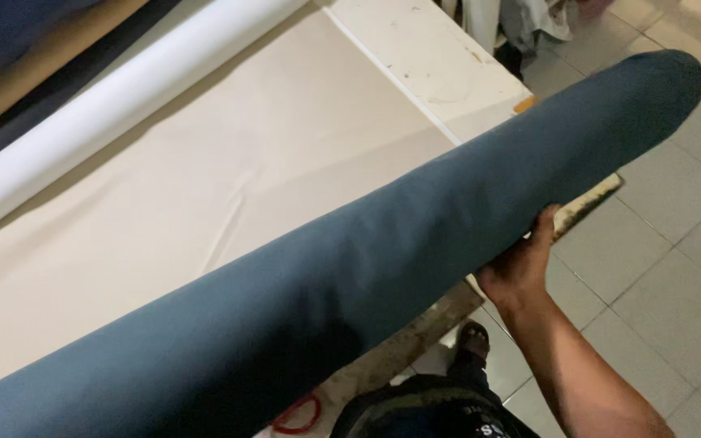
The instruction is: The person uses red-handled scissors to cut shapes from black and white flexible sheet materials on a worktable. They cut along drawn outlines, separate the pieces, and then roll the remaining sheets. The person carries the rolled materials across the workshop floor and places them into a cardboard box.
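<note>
Cutting table [415, 49]: it fills most of your view, with a cream fabric sheet [204, 186] spread flat across it and its worn near edge running along your side.

Blue-grey fabric roll [350, 276]: it lies in front of you above the table's near edge. Its long axis runs from lower left to upper right, and the far end juts out past the table corner over the tiled floor [675, 268].

White roll [115, 97]: it lies on the far side of the sheet, roughly parallel to the blue one and well apart from it, with darker rolls behind it (blurred, so no more can be said).

Right hand [521, 264]: you have it under the roll towards its right end, palm up and fingers curled against the cloth from below, so it is closed on the roll. The roll sits above and to the left of this grip.

Left hand: not in view.

Containers: none show.

Red loop [298, 414]: a small ring below the table edge, near your dark trousers.
</note>
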